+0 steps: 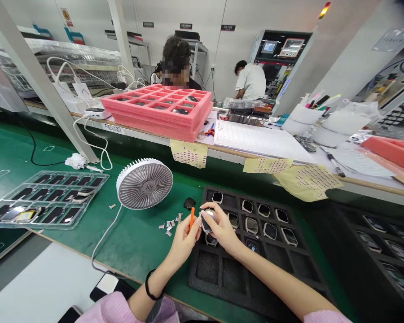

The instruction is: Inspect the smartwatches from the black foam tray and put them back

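My left hand (pixel 185 235) is closed around a thin orange stick-like tool (pixel 191 218), which points upward. Fingers of my right hand (pixel 224 228) grip a smartwatch case (pixel 208 221) with a shiny face, and the left fingertips meet its left edge. Both hands are over the left part of a black foam tray (pixel 207 264), where several watch cases (pixel 270 230) sit in square pockets. Just behind the hands lies a small black piece (pixel 189 203) on the green mat. Several small pale tabs (pixel 169 224) are scattered left of my left hand.
A white round fan (pixel 144 184) stands left of my hands, its cable trailing forward. Farther left is a clear plastic tray (pixel 72 215) of dark parts. Pink foam trays (pixel 158 121) and papers (pixel 256 141) occupy the raised shelf. Another dark tray (pixel 350 269) lies right. Two people work beyond.
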The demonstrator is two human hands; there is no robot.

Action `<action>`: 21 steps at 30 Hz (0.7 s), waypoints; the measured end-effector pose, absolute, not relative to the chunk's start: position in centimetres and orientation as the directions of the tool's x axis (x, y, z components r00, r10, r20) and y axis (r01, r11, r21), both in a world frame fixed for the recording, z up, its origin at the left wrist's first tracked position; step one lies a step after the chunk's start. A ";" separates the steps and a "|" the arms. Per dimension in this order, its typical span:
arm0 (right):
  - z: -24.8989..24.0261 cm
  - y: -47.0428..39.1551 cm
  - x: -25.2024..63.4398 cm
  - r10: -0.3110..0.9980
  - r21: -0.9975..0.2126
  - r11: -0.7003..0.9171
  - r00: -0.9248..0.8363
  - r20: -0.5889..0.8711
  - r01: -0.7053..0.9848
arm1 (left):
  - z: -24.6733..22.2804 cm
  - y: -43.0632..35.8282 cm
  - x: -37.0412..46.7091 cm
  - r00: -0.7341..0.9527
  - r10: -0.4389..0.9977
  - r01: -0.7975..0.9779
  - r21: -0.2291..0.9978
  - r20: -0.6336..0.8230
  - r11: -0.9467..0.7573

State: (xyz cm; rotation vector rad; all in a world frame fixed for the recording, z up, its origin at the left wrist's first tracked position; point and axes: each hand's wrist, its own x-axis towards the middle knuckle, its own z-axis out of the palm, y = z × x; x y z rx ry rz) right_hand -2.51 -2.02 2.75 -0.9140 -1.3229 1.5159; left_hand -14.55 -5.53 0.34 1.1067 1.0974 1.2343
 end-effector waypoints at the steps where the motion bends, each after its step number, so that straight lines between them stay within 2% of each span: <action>1: 2.8 -2.0 -2.5 0.938 -0.988 -0.020 -0.344 0.034 -0.153 | 0.2 -5.6 -14.6 0.027 0.999 -0.126 0.992 -0.018 0.021; 5: 2.3 -1.4 -2.1 0.910 -0.991 -0.042 -0.414 0.015 -0.127 | -0.2 -6.0 -15.5 0.032 0.999 -0.123 0.992 -0.034 0.038; 7: 1.8 -0.1 -1.0 0.946 -0.992 -0.038 -0.324 0.002 -0.118 | -0.3 -6.0 -16.6 -0.035 0.998 -0.157 0.986 -0.057 0.051; 9: 1.2 1.8 0.8 0.989 -0.995 -0.002 -0.147 0.012 -0.097 | -0.4 -6.0 -18.2 -0.147 0.986 -0.162 0.985 -0.078 0.054; 10: 0.8 2.9 1.8 0.994 -0.996 0.061 -0.082 0.066 -0.059 | -0.5 -6.0 -19.1 -0.191 0.979 -0.125 0.991 -0.077 0.053; 12: -0.2 5.1 3.9 0.982 -0.971 0.187 -0.034 0.184 0.148 | -0.8 -6.0 -20.5 -0.192 0.980 0.043 0.997 -0.052 0.061; 15: -2.1 7.6 6.2 0.976 -0.937 0.217 -0.035 0.216 0.272 | -1.4 -6.3 -21.6 -0.131 0.991 0.302 0.952 -0.016 0.055; 17: -3.2 8.5 7.0 0.970 -0.908 0.242 -0.058 0.236 0.341 | -1.7 -6.6 -21.8 -0.120 0.993 0.379 0.924 -0.005 0.050; 21: -4.1 9.0 7.7 0.945 -0.820 0.327 -0.172 0.279 0.469 | -1.9 -6.8 -21.7 -0.108 0.994 0.416 0.908 -0.002 0.047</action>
